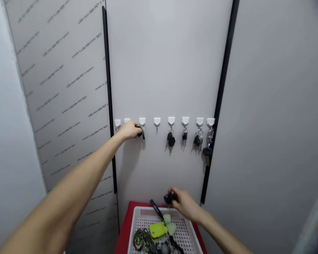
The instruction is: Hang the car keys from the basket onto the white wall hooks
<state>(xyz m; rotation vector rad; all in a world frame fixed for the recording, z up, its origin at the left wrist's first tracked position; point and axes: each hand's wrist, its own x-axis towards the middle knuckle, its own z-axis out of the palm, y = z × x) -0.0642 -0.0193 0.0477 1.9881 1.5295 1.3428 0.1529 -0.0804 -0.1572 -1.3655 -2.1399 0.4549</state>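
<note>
My left hand [130, 130] is up at the row of white hooks, its fingers closed on a bunch of dark keys [142, 133] right under the third hook [142, 121] from the left. Whether the ring sits fully on that hook is hard to see. Lower down, my right hand [184, 203] grips a black key fob [170, 197] above the far right part of a white plastic basket [196, 243]. In the basket lie a lime-green key case [158, 230], a pale green bow [169, 224], a black strap [156, 209] and a dark patterned bundle [139, 239].
Further right, key bunches hang from several hooks, among them black fobs [171, 141] and a long bunch [207, 152] beside the black door handle strip [224, 70]. The fourth hook [157, 121] has bare metal below it. Red cloth [123, 229] lies under the basket.
</note>
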